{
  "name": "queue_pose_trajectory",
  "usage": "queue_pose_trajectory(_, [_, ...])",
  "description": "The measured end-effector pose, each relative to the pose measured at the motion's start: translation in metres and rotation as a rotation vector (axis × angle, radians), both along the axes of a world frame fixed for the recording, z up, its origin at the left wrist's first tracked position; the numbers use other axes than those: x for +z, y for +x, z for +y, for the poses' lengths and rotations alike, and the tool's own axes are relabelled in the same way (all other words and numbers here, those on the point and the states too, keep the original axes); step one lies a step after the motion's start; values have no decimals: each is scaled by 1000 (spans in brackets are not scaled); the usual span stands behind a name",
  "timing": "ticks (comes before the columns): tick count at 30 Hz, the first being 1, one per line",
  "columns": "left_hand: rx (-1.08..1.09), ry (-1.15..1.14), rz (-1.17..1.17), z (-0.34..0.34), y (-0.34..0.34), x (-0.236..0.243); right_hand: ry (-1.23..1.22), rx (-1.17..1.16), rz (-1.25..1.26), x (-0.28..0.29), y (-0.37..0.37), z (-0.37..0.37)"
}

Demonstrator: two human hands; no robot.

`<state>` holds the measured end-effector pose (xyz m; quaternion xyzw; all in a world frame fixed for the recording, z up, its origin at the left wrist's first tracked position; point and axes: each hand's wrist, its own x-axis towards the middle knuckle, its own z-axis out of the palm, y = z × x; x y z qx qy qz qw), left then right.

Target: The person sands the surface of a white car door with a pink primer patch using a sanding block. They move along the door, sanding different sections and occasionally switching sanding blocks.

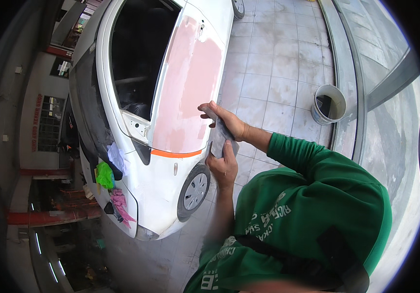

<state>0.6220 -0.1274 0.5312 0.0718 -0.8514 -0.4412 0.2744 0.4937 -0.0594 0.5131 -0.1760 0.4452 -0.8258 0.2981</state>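
Both my hands are in front of a white car's door (188, 83), which has large pinkish patches of filler or primer. Between them is a bent, thin grey sheet that looks like sandpaper (223, 142). My left hand (223, 168) grips its lower end, thumb pressed on top. My right hand (229, 121) is closed around the upper part, its fingertips showing on the side toward the door. The sheet is apart from the panel as far as I can tell. Part of it is hidden by my fingers.
An orange strip (176, 154) runs along the painted area's edge, with the front wheel (194, 193) nearby. White, green (105, 175) and pink cloths (120, 205) lie on the bonnet. A white bucket (329, 104) of murky liquid stands on the tiled floor (273, 68) to the right.
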Motion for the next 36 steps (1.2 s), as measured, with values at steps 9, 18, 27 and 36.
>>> queue_pose_trajectory(9, [286,3,-66,-38,-41,-30,183,121,151,-31,46,8])
queue_pose_trajectory(18, [242,-171,-35,42,-29,-11,25,152,-46,-17,-12,21])
queue_pose_trajectory(27, [619,723,48,9,-14,-20,-105,535,-328,-66,11,62])
queue_pose_trajectory(36, [242,78,-231,99,28,-44,228,278,-409,-88,24,58])
